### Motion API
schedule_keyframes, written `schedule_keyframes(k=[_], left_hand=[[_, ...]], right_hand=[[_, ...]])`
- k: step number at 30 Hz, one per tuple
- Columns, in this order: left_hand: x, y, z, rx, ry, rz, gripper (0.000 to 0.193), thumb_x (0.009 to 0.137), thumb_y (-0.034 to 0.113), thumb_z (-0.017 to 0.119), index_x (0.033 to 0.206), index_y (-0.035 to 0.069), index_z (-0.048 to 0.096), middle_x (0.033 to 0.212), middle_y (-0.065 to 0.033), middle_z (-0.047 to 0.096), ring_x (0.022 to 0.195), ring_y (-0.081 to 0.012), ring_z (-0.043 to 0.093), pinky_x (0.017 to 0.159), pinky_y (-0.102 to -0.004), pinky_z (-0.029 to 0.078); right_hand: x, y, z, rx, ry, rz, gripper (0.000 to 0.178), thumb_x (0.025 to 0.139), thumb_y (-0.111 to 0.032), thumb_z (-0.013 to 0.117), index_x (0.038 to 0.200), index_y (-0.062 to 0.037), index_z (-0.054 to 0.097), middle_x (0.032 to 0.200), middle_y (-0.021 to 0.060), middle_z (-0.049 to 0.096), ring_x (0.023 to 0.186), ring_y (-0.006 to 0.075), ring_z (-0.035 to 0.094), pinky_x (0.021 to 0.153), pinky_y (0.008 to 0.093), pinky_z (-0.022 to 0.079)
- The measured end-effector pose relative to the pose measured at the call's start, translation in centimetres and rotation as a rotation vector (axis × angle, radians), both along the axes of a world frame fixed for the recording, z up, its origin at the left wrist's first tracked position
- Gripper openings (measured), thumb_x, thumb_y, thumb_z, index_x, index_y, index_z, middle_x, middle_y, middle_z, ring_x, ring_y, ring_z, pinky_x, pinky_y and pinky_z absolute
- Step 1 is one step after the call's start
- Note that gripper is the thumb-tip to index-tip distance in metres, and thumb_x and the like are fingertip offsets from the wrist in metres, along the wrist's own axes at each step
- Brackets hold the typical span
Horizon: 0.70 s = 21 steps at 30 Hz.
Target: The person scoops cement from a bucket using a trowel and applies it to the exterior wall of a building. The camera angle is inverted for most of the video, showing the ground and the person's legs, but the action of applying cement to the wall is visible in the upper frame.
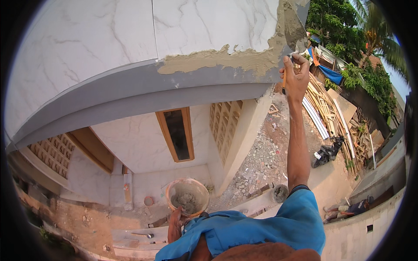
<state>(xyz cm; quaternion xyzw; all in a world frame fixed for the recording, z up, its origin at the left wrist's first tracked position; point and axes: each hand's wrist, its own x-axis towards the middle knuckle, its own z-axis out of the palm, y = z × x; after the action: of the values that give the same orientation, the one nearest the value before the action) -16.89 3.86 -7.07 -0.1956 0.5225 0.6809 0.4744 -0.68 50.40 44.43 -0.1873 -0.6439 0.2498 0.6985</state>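
My right hand (296,76) is raised at the upper right, fingers closed round the handle of a trowel. Grey mortar coats part of the trowel's blade (299,35), which is at the corner of the tiled wall. Beneath the white marbled tiles (96,39), a band of wet mortar (217,60) lies uneven along the grey beam (191,89) and climbs at the corner. Low in front of me, my left hand (175,224) grips the rim of a bucket (201,187). Inside it sits grey mortar (186,201); some of the left fingers are hidden.
Far below are a framed window (176,135), rubble (252,161) and a second bucket of mortar (280,193). A motorbike (327,152) stands beside stacked timber (333,113). Another person (352,209) is at the lower right. A hammer-like tool (143,235) lies on planks at lower left.
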Motion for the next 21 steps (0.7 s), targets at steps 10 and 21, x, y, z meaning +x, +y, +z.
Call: schedule_keyframes(k=[10,21], left_hand=[[2.3,3.2,-2.8,-0.021,-0.03,-0.024,0.041,0.085,0.01,0.057,0.12,-0.008,0.045,0.107,-0.0326,0.061,0.091,-0.0479,0.068,0.074,-0.0569,0.064],[5.9,10.2,-3.8,0.033,-0.07,0.082,0.04,0.081,0.005,0.056,0.116,-0.009,0.045,0.103,-0.0328,0.061,0.083,-0.0465,0.069,0.069,-0.0553,0.066]], right_hand=[[17.1,8.1,24.7,0.587,-0.782,-0.895,0.045,0.101,-0.049,0.054,0.132,-0.0177,0.062,0.118,0.0134,0.071,0.11,0.0311,0.069,0.093,0.0424,0.052],[12.9,3.0,35.7,0.576,-1.047,-1.12,0.053,0.091,-0.062,0.056,0.122,-0.0219,0.071,0.118,0.0126,0.072,0.111,0.0364,0.065,0.092,0.0501,0.051]])
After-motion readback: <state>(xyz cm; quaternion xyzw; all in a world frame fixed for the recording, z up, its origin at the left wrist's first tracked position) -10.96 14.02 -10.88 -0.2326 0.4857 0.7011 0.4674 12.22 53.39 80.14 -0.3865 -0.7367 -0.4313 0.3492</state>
